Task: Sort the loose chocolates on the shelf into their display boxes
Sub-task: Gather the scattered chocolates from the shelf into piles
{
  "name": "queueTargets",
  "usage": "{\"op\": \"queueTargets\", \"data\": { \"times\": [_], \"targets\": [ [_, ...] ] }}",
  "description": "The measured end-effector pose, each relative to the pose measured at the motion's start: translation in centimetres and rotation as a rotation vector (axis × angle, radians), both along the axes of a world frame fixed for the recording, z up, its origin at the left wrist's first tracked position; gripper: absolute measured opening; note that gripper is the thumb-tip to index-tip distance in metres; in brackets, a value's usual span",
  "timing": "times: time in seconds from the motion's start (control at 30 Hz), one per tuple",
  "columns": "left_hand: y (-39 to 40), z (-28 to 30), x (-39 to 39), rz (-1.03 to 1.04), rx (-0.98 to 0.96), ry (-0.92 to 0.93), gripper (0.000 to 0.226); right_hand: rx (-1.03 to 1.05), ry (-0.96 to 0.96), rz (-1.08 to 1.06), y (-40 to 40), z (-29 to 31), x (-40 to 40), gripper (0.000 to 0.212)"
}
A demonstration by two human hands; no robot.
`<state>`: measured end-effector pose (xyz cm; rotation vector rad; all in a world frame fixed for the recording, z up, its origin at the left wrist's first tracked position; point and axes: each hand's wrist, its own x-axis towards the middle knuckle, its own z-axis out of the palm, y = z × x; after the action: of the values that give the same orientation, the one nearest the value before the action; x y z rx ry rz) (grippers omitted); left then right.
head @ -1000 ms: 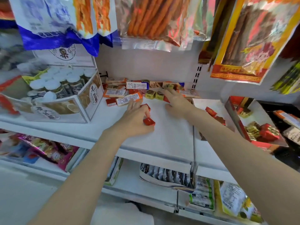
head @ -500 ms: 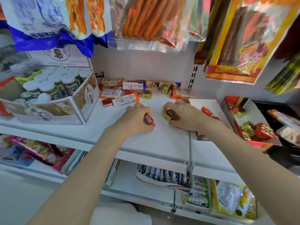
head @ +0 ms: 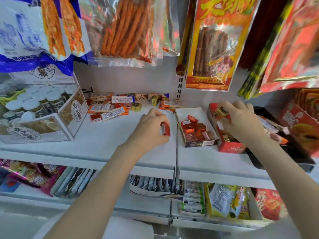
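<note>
The left hand (head: 149,128) pinched a small red foil-wrapped block (head: 165,129); at three o'clock, the right hand (head: 241,118) gripped crinkly gold-wrapped chocolates (head: 221,111) over a red cardboard box (head: 229,147).

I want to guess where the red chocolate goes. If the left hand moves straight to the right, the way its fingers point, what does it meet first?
Probably the near wall of the white display box of red chocolates, just past the shelf divider; depth is unclear. The left hand pinches a red chocolate.
</note>
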<state>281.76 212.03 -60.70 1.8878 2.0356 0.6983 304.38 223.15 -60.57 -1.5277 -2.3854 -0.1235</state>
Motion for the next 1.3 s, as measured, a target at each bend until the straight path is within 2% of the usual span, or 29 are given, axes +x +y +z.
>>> {"op": "queueTargets", "data": {
  "times": [0.1,0.23,0.43,0.6,0.73,0.83,0.9,1.0,1.2,1.3],
  "targets": [
    [0.3,0.5,1.5,-0.047,0.050,-0.034,0.033,-0.084,-0.004,0.011,1.0,-0.3,0.7,0.044],
    [0.9,0.4,2.3,-0.091,0.054,-0.085,0.034,-0.132,0.130,0.057,1.4,-0.4,0.6,0.053],
    [2.4,0.7,4.1,-0.168,0.007,-0.246,0.039,-0.123,0.261,0.152,0.9,0.4,0.2,0.045],
    [4.0,-0.7,5.9,-0.198,-0.054,-0.243,0.052,-0.159,0.214,0.183,0.3,0.3,0.0,0.046],
    [4.7,-1.4,6.3,-0.117,-0.078,-0.178,0.067,-0.144,0.215,0.207,-0.1,0.4,0.1,0.046],
    [4.4,-1.3,5.5,-0.058,-0.060,-0.117,0.062,-0.156,0.163,0.345,-0.8,0.4,-0.3,0.045],
    [4.0,-1.3,4.5,0.000,-0.037,-0.060,0.055,-0.201,0.048,0.416,-1.4,-0.1,-0.8,0.039],
    [3.1,-1.3,2.6,0.089,-0.023,0.012,0.049,-0.220,-0.063,0.393,-1.8,-0.7,-1.6,0.038],
    [0.7,-1.3,-1.3,0.169,-0.086,0.068,0.042,-0.199,0.239,0.401,-1.4,0.1,-5.6,0.040],
    [0.0,-1.3,-3.1,0.209,-0.117,0.067,0.041,-0.240,0.172,0.426,0.8,0.3,-9.5,0.043]
  ]
}}
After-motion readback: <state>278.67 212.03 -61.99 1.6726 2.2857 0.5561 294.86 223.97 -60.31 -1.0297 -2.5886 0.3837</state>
